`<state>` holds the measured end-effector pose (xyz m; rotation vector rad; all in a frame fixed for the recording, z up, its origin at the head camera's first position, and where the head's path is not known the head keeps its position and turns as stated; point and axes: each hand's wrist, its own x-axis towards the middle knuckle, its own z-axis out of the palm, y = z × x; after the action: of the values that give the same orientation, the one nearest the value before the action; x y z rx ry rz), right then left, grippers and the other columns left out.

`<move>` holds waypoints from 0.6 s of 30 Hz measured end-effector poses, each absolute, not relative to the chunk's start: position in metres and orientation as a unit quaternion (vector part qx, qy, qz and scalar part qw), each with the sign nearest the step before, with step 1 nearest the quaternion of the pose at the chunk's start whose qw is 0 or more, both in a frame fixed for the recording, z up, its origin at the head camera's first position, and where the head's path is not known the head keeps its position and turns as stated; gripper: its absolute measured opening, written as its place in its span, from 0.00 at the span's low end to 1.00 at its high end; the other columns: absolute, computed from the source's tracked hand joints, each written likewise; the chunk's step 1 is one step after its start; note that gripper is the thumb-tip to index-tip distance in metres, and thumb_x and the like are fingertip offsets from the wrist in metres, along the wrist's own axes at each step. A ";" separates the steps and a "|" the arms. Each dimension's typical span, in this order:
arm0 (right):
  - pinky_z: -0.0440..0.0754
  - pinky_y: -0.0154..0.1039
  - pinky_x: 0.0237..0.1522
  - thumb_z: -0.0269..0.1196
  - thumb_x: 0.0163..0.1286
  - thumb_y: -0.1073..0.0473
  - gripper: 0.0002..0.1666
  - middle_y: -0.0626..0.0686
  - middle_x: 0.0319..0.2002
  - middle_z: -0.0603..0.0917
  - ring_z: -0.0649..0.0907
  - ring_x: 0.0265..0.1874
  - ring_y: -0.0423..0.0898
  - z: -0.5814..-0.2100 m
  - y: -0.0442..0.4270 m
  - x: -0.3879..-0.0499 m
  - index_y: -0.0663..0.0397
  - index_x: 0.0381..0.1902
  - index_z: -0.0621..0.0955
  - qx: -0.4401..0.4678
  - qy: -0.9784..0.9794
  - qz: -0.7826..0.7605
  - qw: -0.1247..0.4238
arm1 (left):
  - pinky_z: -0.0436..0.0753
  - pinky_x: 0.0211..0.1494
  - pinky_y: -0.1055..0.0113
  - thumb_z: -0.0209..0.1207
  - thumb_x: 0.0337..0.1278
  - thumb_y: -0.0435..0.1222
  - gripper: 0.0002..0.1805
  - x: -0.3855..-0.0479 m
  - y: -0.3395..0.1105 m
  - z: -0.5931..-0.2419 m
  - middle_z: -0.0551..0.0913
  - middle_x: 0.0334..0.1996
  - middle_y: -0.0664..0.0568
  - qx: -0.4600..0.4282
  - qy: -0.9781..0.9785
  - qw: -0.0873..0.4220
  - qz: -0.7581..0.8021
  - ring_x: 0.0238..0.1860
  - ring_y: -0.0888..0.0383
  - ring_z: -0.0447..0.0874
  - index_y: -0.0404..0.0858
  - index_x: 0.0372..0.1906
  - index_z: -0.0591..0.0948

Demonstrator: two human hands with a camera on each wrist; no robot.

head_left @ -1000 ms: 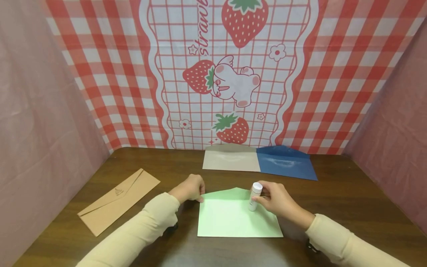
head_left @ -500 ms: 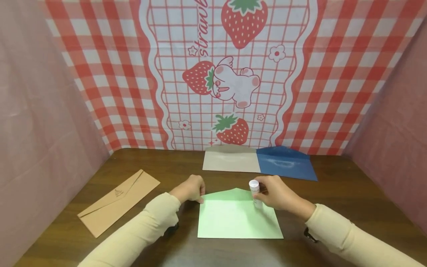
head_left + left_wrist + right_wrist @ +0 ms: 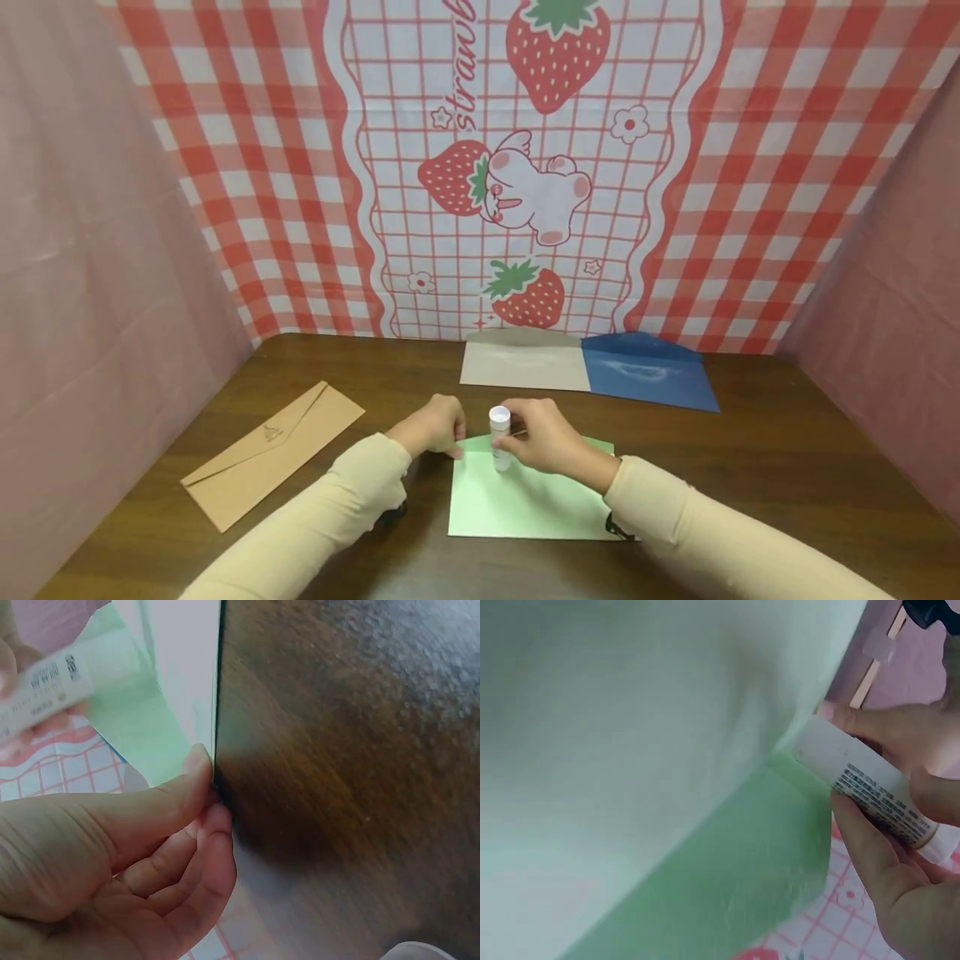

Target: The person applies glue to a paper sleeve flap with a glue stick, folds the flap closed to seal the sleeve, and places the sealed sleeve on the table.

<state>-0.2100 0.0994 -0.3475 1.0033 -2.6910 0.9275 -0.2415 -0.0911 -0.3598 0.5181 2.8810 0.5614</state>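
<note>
A light green envelope (image 3: 510, 504) lies on the table, its pointed flap opened away from the person. The left hand (image 3: 437, 425) pinches the envelope's left edge near the flap fold; in the left wrist view that hand (image 3: 150, 855) has its thumb on the green paper (image 3: 135, 720) and the other fingers curled. Gripped between the thumb and fingers of the right hand (image 3: 551, 437) is a white glue stick (image 3: 500, 429), upright with its lower end at the envelope near the left of the fold. The right wrist view shows printed text on the glue stick (image 3: 870, 787).
A brown kraft envelope (image 3: 273, 454) lies slanted at the left of the table. At the back, a beige envelope (image 3: 525, 367) and a blue envelope (image 3: 652, 379) lie side by side with their flaps opened, before a red-and-white checked cloth (image 3: 285, 167).
The right hand has moved left with the glue stick, from the right part of the green envelope to near the left hand. The left hand keeps its place at the envelope's edge.
</note>
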 end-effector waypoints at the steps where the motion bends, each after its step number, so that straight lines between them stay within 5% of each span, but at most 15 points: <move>1: 0.85 0.33 0.35 0.69 0.58 0.63 0.09 0.55 0.34 0.88 0.88 0.34 0.48 -0.350 0.096 -0.211 0.58 0.35 0.81 0.332 -0.888 0.313 0.062 | 0.73 0.28 0.73 0.76 0.32 0.28 0.12 -0.242 -0.091 -0.360 0.73 0.15 0.57 0.173 0.964 0.080 0.188 0.23 0.61 0.71 0.34 0.16 0.81; 18: 0.86 0.37 0.37 0.69 0.59 0.63 0.10 0.58 0.37 0.88 0.89 0.38 0.51 -0.366 0.097 -0.208 0.60 0.38 0.82 0.287 -0.888 0.355 0.061 | 0.73 0.27 0.73 0.75 0.31 0.26 0.11 -0.240 -0.092 -0.360 0.75 0.15 0.56 0.175 0.961 0.075 0.200 0.23 0.61 0.71 0.34 0.16 0.81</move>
<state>-0.2083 0.0967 -0.3657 0.8689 -2.6858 1.0733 -0.2405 -0.0924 -0.3598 0.5235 2.8826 0.5996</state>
